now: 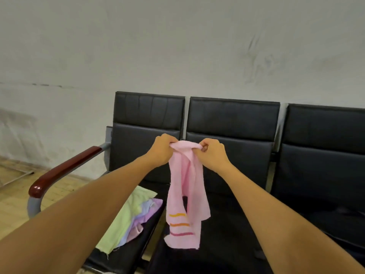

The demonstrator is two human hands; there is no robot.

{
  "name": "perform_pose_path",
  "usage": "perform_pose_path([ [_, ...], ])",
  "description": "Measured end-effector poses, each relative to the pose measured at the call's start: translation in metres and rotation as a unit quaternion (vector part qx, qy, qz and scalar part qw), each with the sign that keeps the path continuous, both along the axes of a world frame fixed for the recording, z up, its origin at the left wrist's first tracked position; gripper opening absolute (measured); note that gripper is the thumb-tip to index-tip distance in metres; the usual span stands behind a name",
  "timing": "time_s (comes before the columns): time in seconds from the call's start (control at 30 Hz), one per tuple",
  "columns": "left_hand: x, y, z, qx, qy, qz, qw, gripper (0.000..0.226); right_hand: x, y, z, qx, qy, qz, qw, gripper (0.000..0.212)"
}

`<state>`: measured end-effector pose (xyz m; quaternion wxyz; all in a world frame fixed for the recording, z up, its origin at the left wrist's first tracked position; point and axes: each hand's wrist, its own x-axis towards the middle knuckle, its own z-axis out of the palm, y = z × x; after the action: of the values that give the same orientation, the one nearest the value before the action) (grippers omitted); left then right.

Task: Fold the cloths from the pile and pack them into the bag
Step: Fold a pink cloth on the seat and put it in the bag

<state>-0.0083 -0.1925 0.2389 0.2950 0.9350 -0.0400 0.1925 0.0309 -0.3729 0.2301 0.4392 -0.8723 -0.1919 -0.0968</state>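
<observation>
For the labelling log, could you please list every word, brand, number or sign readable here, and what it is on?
None: no readable text in this view.
The pink cloth gripped by the left hand and right hand bears only coloured stripes.
The cloth pile and seats are unmarked.

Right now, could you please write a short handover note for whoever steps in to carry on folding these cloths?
Left hand: pinches the top edge of the pink cloth.
Right hand: pinches the same edge, close beside the left.
The pink cloth hangs loose and unfolded in the air in front of the black seats, striped end down.
The pile, with a green cloth on top and lilac and pale blue ones under it, lies on the leftmost seat, under the left forearm.
Done: one cloth lifted off for folding.
Left: fold it, pack it, then work through the pile. No bag is in view, so find it first.
</observation>
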Motion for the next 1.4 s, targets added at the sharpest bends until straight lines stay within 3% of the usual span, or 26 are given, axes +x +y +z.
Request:
perform_pose_path([
  [0.07, 0.0, -0.026, 0.013, -0.026, -0.034, -0.02, 0.999, 0.03, -0.002, -0.022, 0.008, 0.0, 0.013, -0.005, 1.0, 0.004],
  [0.23, 0.002, -0.089, 0.037, -0.04, -0.039, -0.076, 0.996, 0.028, -0.019, -0.057, 0.028, 0.003, 0.046, 0.074, 0.996, 0.036],
  [0.4, 0.007, -0.113, 0.047, -0.013, -0.035, -0.075, 0.996, 0.013, -0.027, -0.088, 0.041, 0.017, 0.015, 0.065, 0.998, 0.03],
  [0.53, 0.005, -0.117, 0.054, 0.009, -0.028, -0.096, 0.995, 0.007, -0.032, -0.091, 0.042, -0.033, 0.015, 0.09, 0.995, 0.038],
  [0.63, 0.003, -0.117, 0.059, 0.022, -0.025, -0.106, 0.994, 0.008, -0.031, -0.091, 0.042, -0.044, -0.012, 0.074, 0.996, 0.026],
  [0.83, -0.006, -0.107, 0.068, 0.07, 0.074, -0.157, 0.982, 0.02, -0.031, -0.088, 0.045, -0.036, -0.07, -0.004, 0.997, 0.023],
  [1.03, -0.007, -0.084, 0.041, 0.096, 0.173, -0.142, 0.97, 0.015, -0.029, -0.085, 0.05, 0.1, -0.065, -0.053, 0.991, 0.026],
  [1.13, -0.007, -0.074, 0.035, 0.048, 0.146, -0.107, 0.982, 0.01, -0.029, -0.089, 0.053, 0.11, -0.055, -0.079, 0.989, 0.028],
  [1.27, -0.004, -0.079, 0.047, 0.034, 0.04, -0.067, 0.996, 0.025, -0.027, -0.093, 0.051, 0.122, -0.044, -0.115, 0.985, 0.023],
  [1.33, -0.005, -0.087, 0.058, 0.013, -0.004, -0.088, 0.996, 0.021, -0.03, -0.093, 0.052, 0.123, -0.014, -0.081, 0.989, 0.012],
  [1.4, -0.008, -0.098, 0.068, 0.013, -0.036, -0.134, 0.99, 0.014, -0.037, -0.088, 0.053, 0.109, 0.04, 0.002, 0.993, 0.02],
])
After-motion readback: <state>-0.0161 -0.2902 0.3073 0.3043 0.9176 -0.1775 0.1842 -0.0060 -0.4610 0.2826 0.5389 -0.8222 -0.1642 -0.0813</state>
